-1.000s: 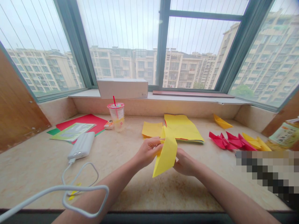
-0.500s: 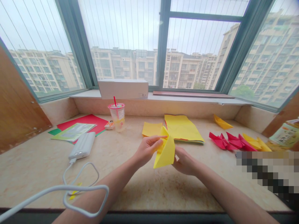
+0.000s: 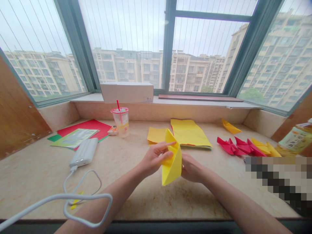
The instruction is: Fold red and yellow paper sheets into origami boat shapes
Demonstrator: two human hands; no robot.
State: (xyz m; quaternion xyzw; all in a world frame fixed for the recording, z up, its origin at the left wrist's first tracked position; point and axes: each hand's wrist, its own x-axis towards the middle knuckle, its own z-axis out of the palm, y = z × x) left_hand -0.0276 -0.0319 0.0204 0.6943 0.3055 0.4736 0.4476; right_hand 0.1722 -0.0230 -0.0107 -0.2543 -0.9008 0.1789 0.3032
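Observation:
I hold a folded yellow paper piece (image 3: 172, 162) upright above the stone sill, between both hands. My left hand (image 3: 153, 158) pinches its left side, thumb and forefinger closed on the upper fold. My right hand (image 3: 192, 168) grips its right side from behind, fingers curled and partly hidden by the paper. Behind it lie a stack of yellow sheets (image 3: 188, 133) and a smaller yellow sheet (image 3: 156, 135).
Folded red and yellow paper shapes (image 3: 243, 147) lie at the right. A drink cup with a red straw (image 3: 120, 121), a white power bank (image 3: 84, 152) with its looping cable (image 3: 80, 195), red and green sheets (image 3: 83, 131) and a white box (image 3: 126, 92) are at the left.
The yellow piece was turned and refolded between my hands; its lower tip rose, then dropped again. My left thumb and forefinger shifted onto the upper fold.

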